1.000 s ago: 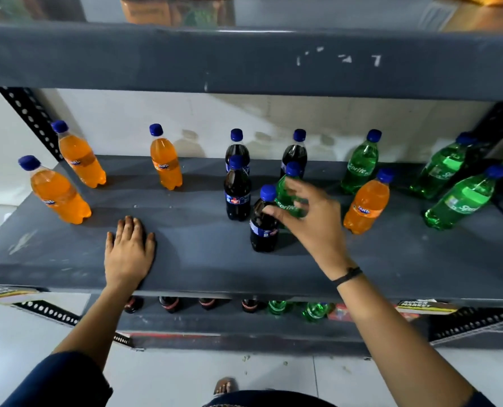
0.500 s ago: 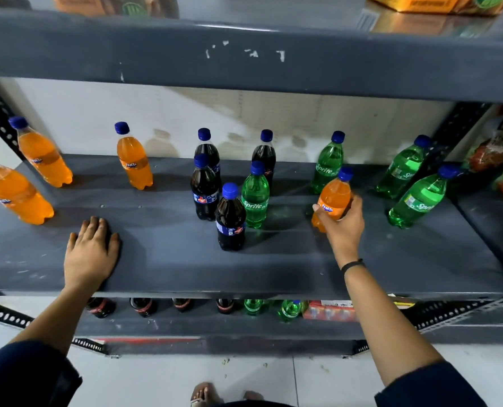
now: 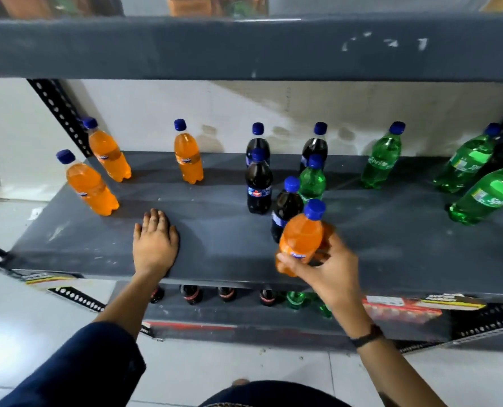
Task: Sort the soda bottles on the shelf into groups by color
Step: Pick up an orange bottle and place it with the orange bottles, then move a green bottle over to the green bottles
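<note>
My right hand (image 3: 329,270) grips an orange soda bottle (image 3: 301,236) by its lower body, lifted above the front of the grey shelf (image 3: 215,248). My left hand (image 3: 155,245) rests flat on the shelf near its front edge. Three orange bottles (image 3: 91,186) (image 3: 109,155) (image 3: 188,157) stand at the left. Dark cola bottles (image 3: 259,186) (image 3: 285,210) cluster in the middle, with two more (image 3: 256,142) (image 3: 316,145) at the back. One green bottle (image 3: 312,180) stands among the colas. Other green bottles (image 3: 384,160) (image 3: 467,163) (image 3: 488,195) stand at the right.
A grey upper shelf (image 3: 244,48) hangs overhead. A black perforated post (image 3: 59,113) rises at the back left. Below, a lower shelf (image 3: 244,315) holds several cola and green bottles (image 3: 295,299). Bare shelf surface lies between my left hand and the colas.
My right hand has lifted the orange bottle from the right part of the shelf and carried it left and forward, in front of the colas. My left hand stays flat on the shelf.
</note>
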`<action>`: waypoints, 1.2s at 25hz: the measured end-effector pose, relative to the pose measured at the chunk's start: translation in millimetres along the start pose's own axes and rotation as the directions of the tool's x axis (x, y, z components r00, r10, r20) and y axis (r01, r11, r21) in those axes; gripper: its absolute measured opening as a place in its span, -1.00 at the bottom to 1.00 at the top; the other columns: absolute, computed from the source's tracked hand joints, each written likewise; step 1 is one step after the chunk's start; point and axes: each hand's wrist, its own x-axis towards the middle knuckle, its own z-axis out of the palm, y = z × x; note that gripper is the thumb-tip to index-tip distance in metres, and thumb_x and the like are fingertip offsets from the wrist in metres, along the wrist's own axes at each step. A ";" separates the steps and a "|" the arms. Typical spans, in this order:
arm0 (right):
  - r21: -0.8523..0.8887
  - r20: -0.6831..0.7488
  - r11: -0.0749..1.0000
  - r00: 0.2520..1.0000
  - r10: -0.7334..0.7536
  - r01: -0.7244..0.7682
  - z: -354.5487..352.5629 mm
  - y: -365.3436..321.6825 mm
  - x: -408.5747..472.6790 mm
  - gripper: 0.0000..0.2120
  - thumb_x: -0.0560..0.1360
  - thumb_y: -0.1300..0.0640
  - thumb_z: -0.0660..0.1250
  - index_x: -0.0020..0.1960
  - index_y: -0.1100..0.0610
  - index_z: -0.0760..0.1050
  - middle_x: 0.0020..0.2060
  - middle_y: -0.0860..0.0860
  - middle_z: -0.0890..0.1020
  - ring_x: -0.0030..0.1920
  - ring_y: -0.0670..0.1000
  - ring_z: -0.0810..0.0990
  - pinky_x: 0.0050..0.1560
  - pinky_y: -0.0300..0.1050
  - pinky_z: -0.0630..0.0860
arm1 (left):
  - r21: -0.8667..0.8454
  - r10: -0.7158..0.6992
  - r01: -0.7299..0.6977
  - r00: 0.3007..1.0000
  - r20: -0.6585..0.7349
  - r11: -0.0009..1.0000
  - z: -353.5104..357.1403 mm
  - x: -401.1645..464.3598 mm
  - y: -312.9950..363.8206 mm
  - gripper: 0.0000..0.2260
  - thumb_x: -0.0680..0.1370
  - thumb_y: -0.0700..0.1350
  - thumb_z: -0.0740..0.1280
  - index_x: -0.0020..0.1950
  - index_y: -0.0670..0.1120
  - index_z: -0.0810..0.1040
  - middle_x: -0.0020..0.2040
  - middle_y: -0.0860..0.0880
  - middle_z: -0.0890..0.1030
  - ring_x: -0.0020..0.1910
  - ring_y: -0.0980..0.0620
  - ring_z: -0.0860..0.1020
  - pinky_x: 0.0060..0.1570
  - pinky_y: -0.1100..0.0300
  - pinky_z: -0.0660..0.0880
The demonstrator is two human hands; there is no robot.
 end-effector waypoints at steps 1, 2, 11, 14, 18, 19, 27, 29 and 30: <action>0.021 0.065 1.000 0.998 -0.024 0.022 22.5 -12.1 1.5 -0.44 0.14 -0.05 0.60 0.08 -0.08 0.48 -0.11 -0.12 0.67 -0.12 -0.17 0.65 -0.07 -0.32 0.56 | -0.001 -0.007 0.007 1.000 0.006 1.000 -0.6 -0.1 -0.3 -0.53 0.59 -0.08 0.05 0.45 -0.28 0.15 0.49 -0.27 0.21 0.49 -0.20 0.13 0.47 -0.09 0.03; 0.040 0.117 0.998 0.992 -0.048 0.044 43.7 -23.5 7.2 -0.43 0.14 -0.09 0.57 0.09 -0.06 0.48 -0.10 -0.11 0.67 -0.11 -0.16 0.65 -0.05 -0.28 0.57 | -0.005 -0.015 0.015 1.000 0.017 1.000 -0.1 0.2 0.8 -0.53 0.59 -0.08 0.04 0.45 -0.28 0.14 0.49 -0.27 0.21 0.49 -0.20 0.12 0.47 -0.08 0.03; -0.045 0.259 0.995 0.963 -0.069 0.084 209.1 -56.5 100.5 -0.34 0.26 0.04 0.57 0.27 0.12 0.39 0.17 0.11 0.61 0.14 0.11 0.58 0.05 -0.16 0.47 | -0.019 -0.029 0.029 1.000 0.011 0.999 3.7 2.6 0.2 -0.51 0.56 -0.10 -0.04 0.43 -0.33 0.11 0.48 -0.31 0.19 0.50 -0.21 0.10 0.47 -0.07 0.04; -0.068 0.280 0.996 0.959 -0.032 0.053 228.3 -52.9 106.1 -0.38 0.30 0.08 0.55 0.27 0.14 0.38 0.19 0.11 0.59 0.16 0.10 0.56 -0.03 -0.25 0.37 | -0.021 -0.030 0.030 0.999 0.018 0.999 4.1 2.8 0.1 -0.48 0.54 -0.09 -0.11 0.45 -0.33 0.08 0.50 -0.29 0.16 0.51 -0.19 0.06 0.48 -0.05 -0.01; -0.093 0.253 0.994 0.967 -0.032 0.058 237.2 -44.0 105.9 -0.41 0.30 0.06 0.54 0.23 0.17 0.38 0.15 0.14 0.60 0.13 0.13 0.57 -0.04 -0.19 0.41 | -0.034 -0.024 0.025 0.999 0.031 0.999 3.9 4.3 -0.8 -0.50 0.57 -0.11 -0.01 0.46 -0.32 0.05 0.51 -0.28 0.13 0.52 -0.18 0.02 0.49 -0.03 -0.04; -0.096 0.258 0.994 0.966 -0.033 0.059 237.3 -44.1 105.9 -0.40 0.31 0.06 0.54 0.24 0.16 0.37 0.15 0.14 0.60 0.13 0.13 0.57 -0.03 -0.19 0.42 | -0.032 -0.022 0.023 0.999 0.035 0.999 3.7 4.3 -1.1 -0.50 0.57 -0.10 -0.01 0.46 -0.31 0.04 0.51 -0.28 0.12 0.52 -0.18 0.02 0.49 -0.02 -0.05; -0.041 0.061 0.971 0.970 -0.235 0.237 157.3 -14.2 44.7 -0.56 0.40 -0.03 0.43 0.22 0.08 0.47 0.02 0.05 0.62 -0.01 -0.16 0.54 0.03 -0.25 0.51 | -0.170 -0.014 0.015 1.000 0.006 0.985 -8.7 -28.3 5.6 -0.49 0.59 -0.04 -0.01 0.45 -0.31 0.09 0.50 -0.31 0.13 0.51 -0.22 0.05 0.49 -0.05 0.04; -0.117 -0.120 0.959 0.955 -0.270 0.257 110.9 3.4 13.6 -0.75 0.44 -0.05 0.38 0.02 0.08 0.53 -0.22 0.01 0.58 -0.20 -0.17 0.52 -0.15 -0.35 0.46 | -0.240 0.122 -0.107 0.991 0.048 0.965 -16.4 -60.2 26.7 -0.50 0.58 -0.01 0.02 0.45 -0.26 0.13 0.51 -0.26 0.16 0.49 -0.24 0.14 0.43 -0.05 0.20; -0.173 -0.225 0.955 0.934 -0.277 0.241 87.8 12.5 1.9 -0.78 0.46 -0.07 0.35 -0.05 0.07 0.53 -0.28 0.00 0.54 -0.27 -0.15 0.50 -0.22 -0.38 0.42 | -0.270 0.205 -0.178 0.976 0.077 0.946 -17.5 -70.6 40.7 -0.52 0.59 -0.02 0.05 0.46 -0.22 0.16 0.51 -0.22 0.17 0.47 -0.22 0.18 0.37 -0.06 0.29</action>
